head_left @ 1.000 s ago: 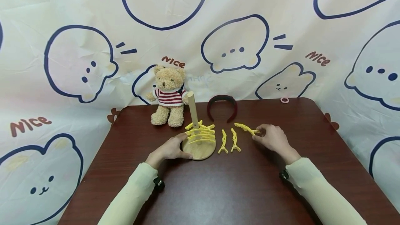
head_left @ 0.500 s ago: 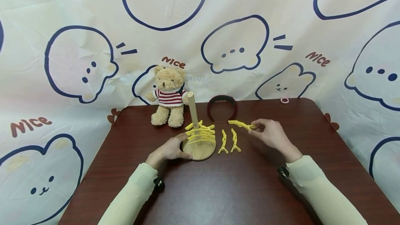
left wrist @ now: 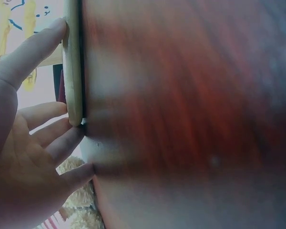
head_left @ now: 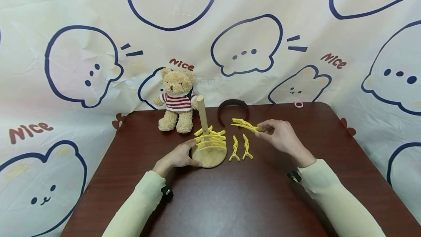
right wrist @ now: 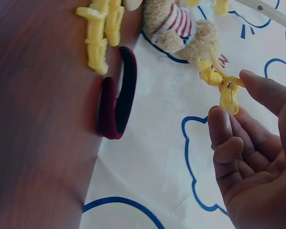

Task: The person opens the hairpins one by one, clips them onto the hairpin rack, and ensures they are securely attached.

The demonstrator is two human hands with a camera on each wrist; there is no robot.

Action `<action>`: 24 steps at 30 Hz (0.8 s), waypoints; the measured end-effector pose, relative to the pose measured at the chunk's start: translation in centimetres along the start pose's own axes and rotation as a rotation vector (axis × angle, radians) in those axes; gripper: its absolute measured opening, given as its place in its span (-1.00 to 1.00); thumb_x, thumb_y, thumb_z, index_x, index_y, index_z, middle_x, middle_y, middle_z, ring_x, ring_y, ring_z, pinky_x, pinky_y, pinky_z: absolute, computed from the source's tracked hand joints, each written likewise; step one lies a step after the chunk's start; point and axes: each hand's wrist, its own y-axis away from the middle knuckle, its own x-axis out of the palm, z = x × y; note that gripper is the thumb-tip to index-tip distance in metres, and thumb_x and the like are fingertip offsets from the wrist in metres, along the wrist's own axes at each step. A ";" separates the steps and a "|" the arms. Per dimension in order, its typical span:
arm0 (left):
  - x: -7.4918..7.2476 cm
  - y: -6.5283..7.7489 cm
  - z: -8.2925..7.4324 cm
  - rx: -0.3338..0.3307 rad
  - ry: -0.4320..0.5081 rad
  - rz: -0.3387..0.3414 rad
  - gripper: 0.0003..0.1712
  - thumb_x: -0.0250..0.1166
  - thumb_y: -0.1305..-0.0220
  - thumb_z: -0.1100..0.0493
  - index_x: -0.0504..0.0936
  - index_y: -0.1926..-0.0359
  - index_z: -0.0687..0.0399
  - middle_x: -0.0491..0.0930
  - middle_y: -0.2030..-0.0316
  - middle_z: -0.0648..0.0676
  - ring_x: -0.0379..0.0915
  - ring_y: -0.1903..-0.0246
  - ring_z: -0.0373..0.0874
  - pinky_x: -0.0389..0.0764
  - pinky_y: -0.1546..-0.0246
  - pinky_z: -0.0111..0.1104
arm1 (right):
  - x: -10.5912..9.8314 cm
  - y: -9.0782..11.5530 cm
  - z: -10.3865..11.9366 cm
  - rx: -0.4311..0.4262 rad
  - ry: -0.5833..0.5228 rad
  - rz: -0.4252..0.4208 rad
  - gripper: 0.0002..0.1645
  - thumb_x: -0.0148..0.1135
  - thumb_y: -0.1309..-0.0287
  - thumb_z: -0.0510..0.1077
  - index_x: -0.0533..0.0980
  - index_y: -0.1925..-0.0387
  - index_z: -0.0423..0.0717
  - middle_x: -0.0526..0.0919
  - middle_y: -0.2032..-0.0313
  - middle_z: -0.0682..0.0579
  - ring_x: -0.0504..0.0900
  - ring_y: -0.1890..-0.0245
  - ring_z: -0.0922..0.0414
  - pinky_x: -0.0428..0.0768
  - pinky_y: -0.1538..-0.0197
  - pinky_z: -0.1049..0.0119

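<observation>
My left hand (head_left: 177, 155) holds the round base of a wooden stand (head_left: 210, 160), thumb at the near rim and fingers at the left side. In the left wrist view the base (left wrist: 74, 71) shows edge-on between thumb and fingers. Several yellow hair clips (head_left: 212, 142) are fixed low on its upright post (head_left: 203, 114). My right hand (head_left: 283, 136) pinches the handles of another yellow hair clip (head_left: 245, 124) above the table; its two arms are spread apart. The right wrist view shows this clip (right wrist: 229, 90) between thumb and fingertips. Two more clips (head_left: 234, 148) lie right of the stand.
A teddy bear (head_left: 177, 101) in a striped shirt sits behind the stand. A dark red headband (head_left: 233, 102) stands at the back of the brown table (head_left: 210, 204). Beyond the table hangs a printed cloth (head_left: 184, 43), with a small pink ring shape (head_left: 298, 104) near the edge.
My right hand has moved left and upward with the hair clip, toward the stand. The clip's arms have spread apart. The left hand keeps its place on the base.
</observation>
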 end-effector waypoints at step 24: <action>-0.1 0.2 -0.1 -0.010 -0.005 0.004 0.06 0.58 0.02 -0.12 0.33 -0.44 0.15 0.27 -0.47 0.18 0.22 -0.44 0.11 0.31 -0.41 -0.04 | 1.3 -1.5 4.5 -0.183 -0.070 0.062 -0.75 0.50 -0.08 -0.04 0.74 0.17 0.06 0.73 0.36 0.21 0.59 0.41 0.23 0.61 0.32 0.35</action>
